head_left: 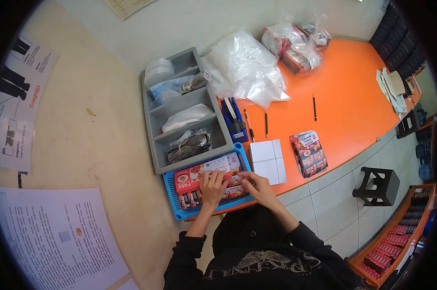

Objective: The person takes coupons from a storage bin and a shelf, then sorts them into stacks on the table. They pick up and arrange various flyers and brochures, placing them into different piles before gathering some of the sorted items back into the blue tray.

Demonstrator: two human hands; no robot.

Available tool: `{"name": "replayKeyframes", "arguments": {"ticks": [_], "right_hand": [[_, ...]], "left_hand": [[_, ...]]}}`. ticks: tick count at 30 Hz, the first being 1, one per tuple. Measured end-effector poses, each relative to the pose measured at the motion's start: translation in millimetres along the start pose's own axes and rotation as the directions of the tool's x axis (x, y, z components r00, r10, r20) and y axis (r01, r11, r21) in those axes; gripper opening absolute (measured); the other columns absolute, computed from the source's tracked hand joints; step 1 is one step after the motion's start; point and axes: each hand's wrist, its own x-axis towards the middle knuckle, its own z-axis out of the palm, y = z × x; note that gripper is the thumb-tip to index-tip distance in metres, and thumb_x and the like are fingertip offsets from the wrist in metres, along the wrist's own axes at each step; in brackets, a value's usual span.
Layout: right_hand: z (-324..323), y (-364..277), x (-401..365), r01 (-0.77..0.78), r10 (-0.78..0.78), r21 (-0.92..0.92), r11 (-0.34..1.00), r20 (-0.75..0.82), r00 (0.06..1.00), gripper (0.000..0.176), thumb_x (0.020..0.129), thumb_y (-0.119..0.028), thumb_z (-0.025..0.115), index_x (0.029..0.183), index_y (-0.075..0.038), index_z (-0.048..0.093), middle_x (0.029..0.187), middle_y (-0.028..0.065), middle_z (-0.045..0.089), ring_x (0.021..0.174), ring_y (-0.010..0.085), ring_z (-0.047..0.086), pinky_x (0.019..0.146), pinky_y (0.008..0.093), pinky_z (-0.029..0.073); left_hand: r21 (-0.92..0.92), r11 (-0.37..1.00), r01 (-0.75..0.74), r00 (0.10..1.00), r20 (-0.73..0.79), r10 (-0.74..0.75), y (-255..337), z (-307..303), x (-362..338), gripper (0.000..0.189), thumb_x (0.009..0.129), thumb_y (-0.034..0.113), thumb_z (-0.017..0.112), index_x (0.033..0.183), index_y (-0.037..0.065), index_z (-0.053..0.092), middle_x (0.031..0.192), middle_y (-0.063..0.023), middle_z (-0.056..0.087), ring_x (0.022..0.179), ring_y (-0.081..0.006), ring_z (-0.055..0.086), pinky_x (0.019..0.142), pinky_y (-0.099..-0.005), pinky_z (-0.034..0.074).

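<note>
Head view: red leaflet lies beneath the curled left hand, its grip unclear.

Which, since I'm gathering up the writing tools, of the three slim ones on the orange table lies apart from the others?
The rightmost tool, lying by itself; the left tool and the middle tool lie close together, near the blue object.

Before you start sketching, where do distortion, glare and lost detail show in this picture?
Head view: wide-lens distortion bows the edges of the orange table, with black rounding the corners; head view: bright glints on the clear plastic bags; head view: "FREE" reads on the red leaflet, smaller print doesn't.
</note>
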Motion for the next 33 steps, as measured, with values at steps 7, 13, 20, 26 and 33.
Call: {"name": "replayKeyframes", "arguments": {"ticks": [7, 13, 20, 26, 33], "right_hand": [[44, 58, 78, -0.253, 0.246, -0.082, 0.964, -0.093, 0.965, 0.070, 0.072, -0.040, 0.067, 0.113, 0.011, 0.045, 0.093, 0.0236, 0.061, 0.087, 0.0295, 0.062, 0.074, 0.0330, 0.048], [42, 76, 94, -0.280, 0.285, -0.174, 0.944, 0.007, 0.958, 0.046, 0.073, -0.016, 0.068, 0.105, 0.006, 0.045, 0.088, 0.0149, 0.060, 0.068, 0.0197, 0.063, 0.050, 0.0293, 0.054], [51, 42, 80, -0.301, 0.310, 0.194, 0.934, -0.015, 0.951, 0.046, 0.076, -0.010, 0.065, 0.112, 0.005, 0.040, 0.091, 0.0160, 0.060, 0.076, 0.0196, 0.062, 0.062, 0.0269, 0.050], [50, 36, 80, -0.140, 0.142, 0.066, 0.988, -0.023, 0.990, 0.041, 0.079, -0.006, 0.063, 0.113, 0.001, 0.041, 0.092, 0.0154, 0.063, 0.080, 0.0188, 0.063, 0.069, 0.0275, 0.049], [49, 43, 84, -0.134, 0.133, -0.018, 0.991, -0.020, 0.991, 0.041, 0.081, -0.001, 0.060, 0.116, -0.001, 0.039, 0.098, 0.0155, 0.061, 0.083, 0.0170, 0.062, 0.069, 0.0246, 0.049]], "left_hand": [[0.027, 0.999, 0.019, 0.995, -0.099, -0.016, -2, 0, -13, 0.021, 0.054, 0.015, 0.075, 0.067, 0.013, 0.059, 0.075, 0.0032, 0.060, 0.076, -0.0203, 0.053, 0.067, -0.0345, 0.040], [-0.059, 0.995, 0.081, 0.992, -0.092, -0.086, -1, -5, -13, 0.022, 0.054, 0.012, 0.075, 0.065, 0.012, 0.056, 0.075, 0.0027, 0.060, 0.078, -0.0205, 0.053, 0.068, -0.0350, 0.040], [-0.116, 0.969, 0.216, 0.964, -0.135, -0.231, 14, -17, -5, 0.021, 0.055, 0.008, 0.073, 0.069, 0.010, 0.058, 0.079, 0.0005, 0.058, 0.080, -0.0204, 0.054, 0.069, -0.0343, 0.041], [-0.389, 0.879, 0.277, 0.951, -0.023, -0.309, 42, -45, -33, 0.017, 0.068, 0.008, 0.071, 0.079, 0.008, 0.058, 0.083, -0.0027, 0.058, 0.078, -0.0214, 0.055, 0.069, -0.0350, 0.044], [-0.840, -0.450, 0.304, 0.210, 0.520, -0.828, 11, -35, -65, 0.030, 0.086, 0.007, 0.055, 0.113, 0.005, 0.041, 0.104, -0.0122, 0.054, 0.106, -0.0188, 0.052, 0.092, -0.0300, 0.042]]}}
